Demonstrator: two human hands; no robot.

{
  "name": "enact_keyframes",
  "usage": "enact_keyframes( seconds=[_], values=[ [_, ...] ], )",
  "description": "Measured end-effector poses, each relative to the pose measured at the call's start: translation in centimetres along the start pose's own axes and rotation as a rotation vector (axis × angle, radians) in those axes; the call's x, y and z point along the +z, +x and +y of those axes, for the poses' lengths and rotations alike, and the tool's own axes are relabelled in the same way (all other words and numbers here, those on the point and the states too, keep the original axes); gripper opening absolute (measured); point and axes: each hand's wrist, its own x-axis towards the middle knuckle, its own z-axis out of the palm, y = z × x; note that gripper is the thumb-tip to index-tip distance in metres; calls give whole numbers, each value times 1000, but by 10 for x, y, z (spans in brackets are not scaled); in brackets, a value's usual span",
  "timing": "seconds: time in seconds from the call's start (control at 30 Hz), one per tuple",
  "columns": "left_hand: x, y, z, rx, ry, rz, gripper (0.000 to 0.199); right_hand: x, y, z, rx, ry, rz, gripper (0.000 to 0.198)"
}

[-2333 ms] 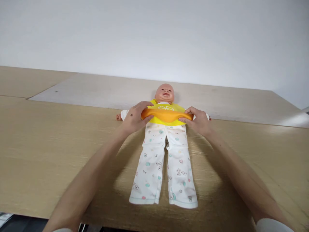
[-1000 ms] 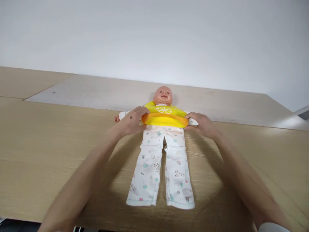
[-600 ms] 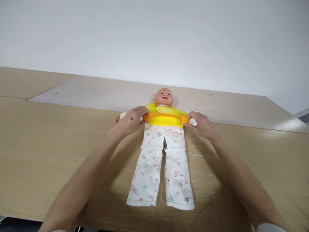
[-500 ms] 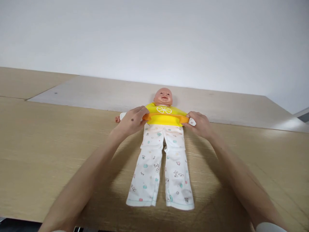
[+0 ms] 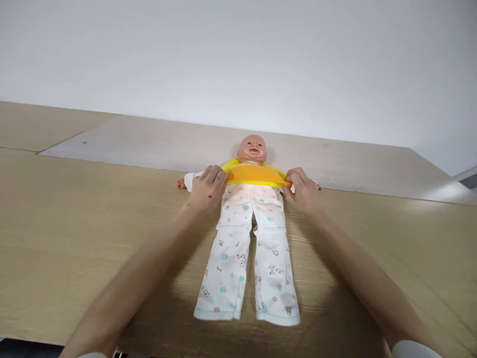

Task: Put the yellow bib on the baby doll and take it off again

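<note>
A baby doll (image 5: pixel 252 148) lies on its back, head at the far end, in white printed trousers (image 5: pixel 271 248). Across its chest is a yellow bib with an orange pocket (image 5: pixel 255 174). My left hand (image 5: pixel 208 189) pinches the pocket's left end between thumb and fingers. At the right end, my right hand (image 5: pixel 302 189) grips the orange edge the same way. Between both hands the pocket is stretched out, and it hides most of the bib's front. White sleeves and the doll's small hands show beyond my hands.
The doll rests on a wooden table (image 5: pixel 112 223). A paler, greyish board (image 5: pixel 167 139) runs along the back, against a white wall (image 5: pixel 238 59). Something dark (image 5: pixel 30 348) shows below the table's front edge at the lower left.
The orange pocket has opened from a narrow band to a broad panel, now covering the white citrus print. Both hands have turned slightly, still holding its ends. The doll has stayed in place.
</note>
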Motion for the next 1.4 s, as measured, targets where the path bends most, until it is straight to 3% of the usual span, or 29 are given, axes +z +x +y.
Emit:
enact_keyframes(
  seconds=[0.2,0.5,0.7,0.87,1.03,1.2,1.4],
  values=[
    [4,-6,-2,12,57,50,17,7,-3,-2,56,22,35,9],
    [3,-7,-11,-51,-82,-314,14,-4,0,6,-56,204,-146,14],
    [-3,2,-12,52,-122,-366,11,-7,-2,13,-124,198,-191,8],
    [-12,8,-14,50,-120,-445,15,-8,-3,17,-178,93,-165,20],
    [-10,4,-16,-10,-98,-429,14,-5,-5,19,-113,13,-164,33],
    [-5,-1,-16,-93,-57,-324,16,3,-10,15,-29,-26,-117,41],
    [-2,-6,-17,-89,-79,-296,26,12,-16,12,6,-7,-89,34]
  ],
)
